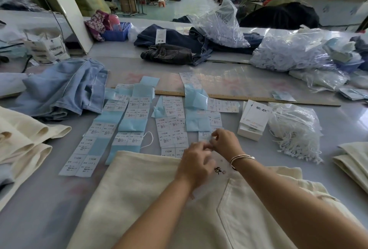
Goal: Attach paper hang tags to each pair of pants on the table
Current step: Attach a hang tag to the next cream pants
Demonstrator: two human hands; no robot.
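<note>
A cream pair of pants (139,199) lies flat in front of me, back pocket up. A white hang tag (219,169) with black characters rests on its waistband, partly hidden by my hands. My left hand (196,164) and my right hand (225,141) meet just above the tag, fingers curled and pinching something small and pale between them; what it is I cannot make out. Strips of size stickers (173,129) on blue backing lie spread beyond the pants. A stack of white hang tags (253,123) stands to the right.
A bag of white loop strings (294,129) lies right of the tag stack. Light blue jeans (63,89) and folded cream pants (23,137) lie at left, dark jeans (169,53) and plastic bags (288,51) at the back. A wooden ruler (239,97) crosses the table.
</note>
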